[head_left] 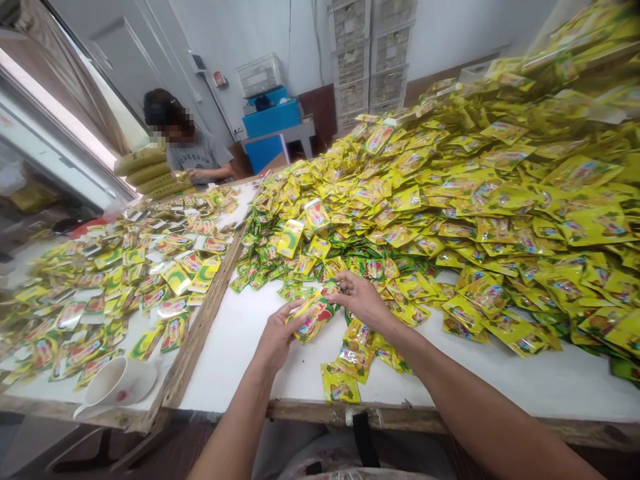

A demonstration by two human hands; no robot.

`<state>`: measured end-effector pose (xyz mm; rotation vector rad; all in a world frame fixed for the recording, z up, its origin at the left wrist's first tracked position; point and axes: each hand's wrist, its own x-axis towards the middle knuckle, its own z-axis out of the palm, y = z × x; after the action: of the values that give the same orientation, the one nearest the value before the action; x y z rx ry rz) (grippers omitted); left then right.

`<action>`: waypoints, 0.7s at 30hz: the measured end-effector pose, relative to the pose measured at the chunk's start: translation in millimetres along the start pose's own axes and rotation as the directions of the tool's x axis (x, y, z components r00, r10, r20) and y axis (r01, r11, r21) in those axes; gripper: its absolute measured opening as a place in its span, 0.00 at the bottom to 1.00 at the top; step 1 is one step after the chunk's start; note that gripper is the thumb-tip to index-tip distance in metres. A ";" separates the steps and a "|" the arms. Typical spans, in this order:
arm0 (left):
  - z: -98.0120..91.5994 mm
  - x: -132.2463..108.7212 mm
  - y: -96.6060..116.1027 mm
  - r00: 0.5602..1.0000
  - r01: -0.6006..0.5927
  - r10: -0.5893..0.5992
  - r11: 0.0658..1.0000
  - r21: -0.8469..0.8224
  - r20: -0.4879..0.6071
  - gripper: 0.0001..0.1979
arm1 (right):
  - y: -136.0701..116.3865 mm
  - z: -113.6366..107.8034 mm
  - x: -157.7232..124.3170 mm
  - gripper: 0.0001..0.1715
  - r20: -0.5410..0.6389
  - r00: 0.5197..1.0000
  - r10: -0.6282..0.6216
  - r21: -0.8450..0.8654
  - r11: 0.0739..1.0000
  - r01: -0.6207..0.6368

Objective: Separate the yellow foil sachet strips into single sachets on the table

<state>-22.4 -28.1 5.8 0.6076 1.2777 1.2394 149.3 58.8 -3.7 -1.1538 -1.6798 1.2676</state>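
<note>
Between my hands is a yellow and green printed packet (pixel 317 319) with red fruit pictures, held tilted just above the white tabletop. My left hand (pixel 277 337) grips its left end, thumb on top. At its upper right end, my right hand (pixel 357 298) is closed with bent fingers; whether a smaller sachet is also pinched there I cannot tell. Several yellow sachets (pixel 341 383) lie loose below my right wrist. Beyond my hands, small green sachets (pixel 260 257) lie at the front of a large heap of yellow sachets (pixel 480 193).
A wooden strip (pixel 207 317) divides the table. Left of it lie scattered printed packs (pixel 107 293) and a white mug (pixel 123 381) near the front edge. Across the table sits another person (pixel 203 157) beside stacked yellow sacks (pixel 147 170). White crates (pixel 353 60) stand against the wall.
</note>
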 end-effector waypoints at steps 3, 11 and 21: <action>2.8 2.0 -1.0 0.999 0.003 -0.006 0.998 -0.064 -0.052 0.26 | -8.9 1.8 -3.1 0.10 -0.043 0.995 -0.087 -0.023 0.996 0.086; 17.0 2.9 -1.5 0.989 -0.049 0.024 0.984 -0.173 -0.144 0.22 | -22.4 7.5 -12.8 0.11 -0.003 0.988 -0.151 -0.218 0.965 0.147; -14.3 12.5 18.2 0.988 0.051 -0.040 0.996 0.073 -0.149 0.19 | -16.8 5.6 -12.6 0.10 0.244 0.969 -0.023 0.044 0.999 0.013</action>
<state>-43.9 -15.3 13.7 0.5465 1.4608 1.2197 144.6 43.3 10.8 -0.9866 -1.8262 1.4760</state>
